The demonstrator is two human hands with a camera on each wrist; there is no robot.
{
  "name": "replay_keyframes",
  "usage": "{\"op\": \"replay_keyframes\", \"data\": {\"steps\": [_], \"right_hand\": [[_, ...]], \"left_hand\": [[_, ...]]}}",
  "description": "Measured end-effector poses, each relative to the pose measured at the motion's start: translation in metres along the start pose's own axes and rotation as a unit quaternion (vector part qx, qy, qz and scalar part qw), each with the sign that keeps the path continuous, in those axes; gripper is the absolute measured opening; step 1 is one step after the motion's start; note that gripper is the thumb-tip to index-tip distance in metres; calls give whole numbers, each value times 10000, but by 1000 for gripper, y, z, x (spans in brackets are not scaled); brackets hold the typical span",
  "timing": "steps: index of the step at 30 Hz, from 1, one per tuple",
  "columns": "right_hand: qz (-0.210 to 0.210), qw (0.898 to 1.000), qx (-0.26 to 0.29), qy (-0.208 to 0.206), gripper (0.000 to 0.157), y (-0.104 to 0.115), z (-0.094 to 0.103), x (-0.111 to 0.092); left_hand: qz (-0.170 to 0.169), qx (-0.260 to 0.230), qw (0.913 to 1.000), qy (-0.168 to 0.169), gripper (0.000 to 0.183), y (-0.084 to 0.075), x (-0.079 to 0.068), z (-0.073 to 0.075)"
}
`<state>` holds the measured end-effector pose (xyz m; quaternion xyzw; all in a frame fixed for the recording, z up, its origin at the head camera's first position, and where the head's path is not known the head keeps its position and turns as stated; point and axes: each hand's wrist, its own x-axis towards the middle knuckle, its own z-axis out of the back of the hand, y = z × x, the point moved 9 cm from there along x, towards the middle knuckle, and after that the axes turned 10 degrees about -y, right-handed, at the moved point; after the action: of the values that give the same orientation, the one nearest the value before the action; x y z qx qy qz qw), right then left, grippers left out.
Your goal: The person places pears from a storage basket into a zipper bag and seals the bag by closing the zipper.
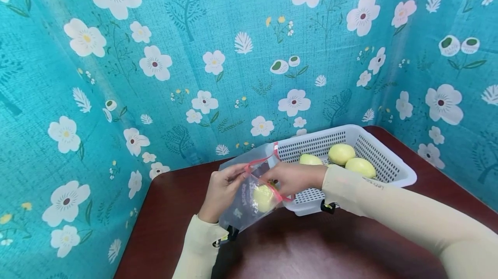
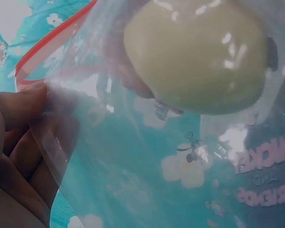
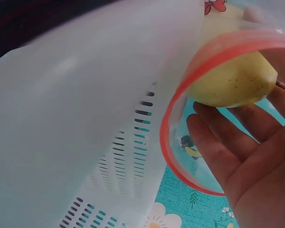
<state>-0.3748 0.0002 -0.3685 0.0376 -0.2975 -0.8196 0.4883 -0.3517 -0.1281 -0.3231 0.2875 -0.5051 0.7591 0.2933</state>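
A clear plastic zip bag (image 1: 237, 212) with a red rim and printed lettering is held up over the table, its mouth open toward the basket. My left hand (image 1: 221, 190) pinches the bag's edge near the red rim between thumb and fingers. Through the mouth reaches my right hand (image 1: 292, 177), holding a yellow-green pear (image 1: 263, 197) inside the bag. In the right wrist view, the fingers (image 3: 218, 147) lie under and against the pear, whose stem points toward the palm; the thumb is largely hidden by the rim. The left wrist view shows the pear (image 2: 199, 57) through the plastic.
A white perforated plastic basket (image 1: 404, 177) stands at the right, partly behind the bag and right arm. In it lie several pears, including a back pear (image 1: 341, 154) and a right pear (image 1: 360, 168). A floral turquoise curtain (image 1: 241, 80) surrounds the dark red table (image 1: 167, 210).
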Motion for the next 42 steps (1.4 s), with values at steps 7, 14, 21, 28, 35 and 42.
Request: {"op": "replay_keyframes", "data": {"steps": [7, 14, 21, 28, 35, 42], "right_hand": [[-54, 9987, -455, 224, 33, -1, -3, 0], [-81, 9970, -752, 186, 16, -3, -2, -2], [142, 9968, -779, 148, 14, 0, -1, -2], [71, 9968, -758, 228, 14, -4, -2, -4], [78, 9979, -613, 213, 20, -5, 4, -7], [-383, 9974, -586, 168, 25, -10, 22, -15]], "left_hand": [[-111, 27, 9999, -99, 27, -6, 0, 4], [-279, 64, 9994, -204, 24, -30, 4, 7], [-259, 4, 9992, -288, 23, -18, 2, 8], [-194, -106, 9995, -246, 24, -6, 0, 8], [-53, -16, 9994, -327, 23, -3, 1, 13], [-111, 59, 9984, -554, 25, -2, 4, 24]]}}
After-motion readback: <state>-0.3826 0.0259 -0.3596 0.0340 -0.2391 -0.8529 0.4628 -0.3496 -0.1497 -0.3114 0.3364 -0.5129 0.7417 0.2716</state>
